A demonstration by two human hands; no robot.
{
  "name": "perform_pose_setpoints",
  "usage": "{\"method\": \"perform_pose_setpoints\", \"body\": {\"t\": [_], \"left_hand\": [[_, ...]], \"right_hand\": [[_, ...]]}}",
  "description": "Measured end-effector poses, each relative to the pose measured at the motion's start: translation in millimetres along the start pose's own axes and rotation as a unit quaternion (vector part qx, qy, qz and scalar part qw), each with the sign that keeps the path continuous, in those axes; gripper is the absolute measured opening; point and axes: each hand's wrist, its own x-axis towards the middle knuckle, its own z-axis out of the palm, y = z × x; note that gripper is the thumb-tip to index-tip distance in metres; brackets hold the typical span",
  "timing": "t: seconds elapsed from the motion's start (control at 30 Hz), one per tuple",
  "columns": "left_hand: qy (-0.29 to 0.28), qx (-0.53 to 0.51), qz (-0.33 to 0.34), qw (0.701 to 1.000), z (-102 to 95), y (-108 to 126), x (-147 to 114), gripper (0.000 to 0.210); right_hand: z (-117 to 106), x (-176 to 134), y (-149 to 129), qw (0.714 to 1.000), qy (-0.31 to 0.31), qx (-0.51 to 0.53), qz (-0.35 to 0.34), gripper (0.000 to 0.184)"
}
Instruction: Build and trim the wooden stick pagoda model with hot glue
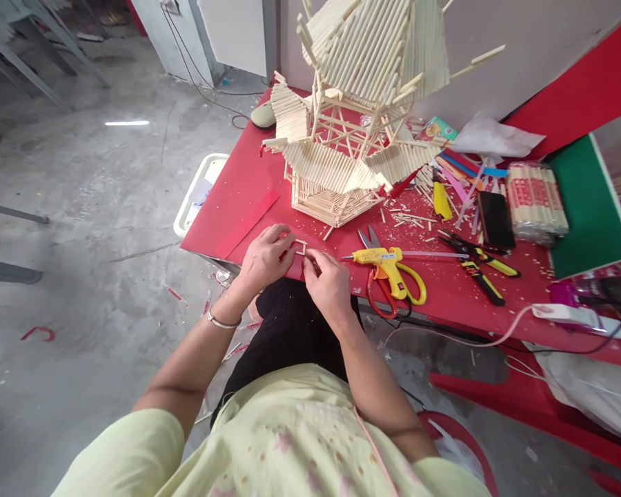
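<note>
Near the front edge of the red table, my left hand and my right hand come together with their fingers bent. Between their fingertips is a small frame of short wooden sticks, pinched from both sides. Fingers partly cover it. Just beyond stands a tiered pavilion model built of pale wooden sticks, with slatted, flared roofs. To the right of my right hand lies a yellow glue gun with a glue stick in its back, resting over red-and-yellow-handled scissors.
Pliers, a phone, a yellow cutter and packed wooden sticks lie on the right. Stick offcuts are scattered about. A power strip with cables runs along the front right edge. A white tray sits left below the table.
</note>
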Motion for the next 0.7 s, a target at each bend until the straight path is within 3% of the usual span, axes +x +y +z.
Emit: {"method": "perform_pose_setpoints", "body": {"t": [0.13,0.2,0.3,0.47,0.6,0.7], "left_hand": [[-0.016,0.017,0.01,1.0,-0.7,-1,-1,0.03],[-0.027,0.029,0.015,0.999,-1.3,-1,-1,0.033],[-0.037,0.052,0.017,0.998,-2.8,1,-1,0.036],[-0.041,0.083,0.016,0.996,-5.0,9,0,0.036],[-0.048,0.108,0.02,0.993,-4.7,12,1,0.043],[-0.044,0.115,0.02,0.992,-3.5,12,0,0.04]], "right_hand": [[-31,-16,11,0.995,0.075,-0.06,-0.035,0.027],[-55,-25,26,0.982,0.14,-0.128,-0.022,0.027],[-86,-37,53,0.959,0.175,-0.222,0.014,0.029],[-100,-49,83,0.947,0.144,-0.277,0.078,0.038],[-99,-46,91,0.948,0.112,-0.271,0.124,0.041],[-107,-37,95,0.948,0.054,-0.283,0.139,0.043]]}}
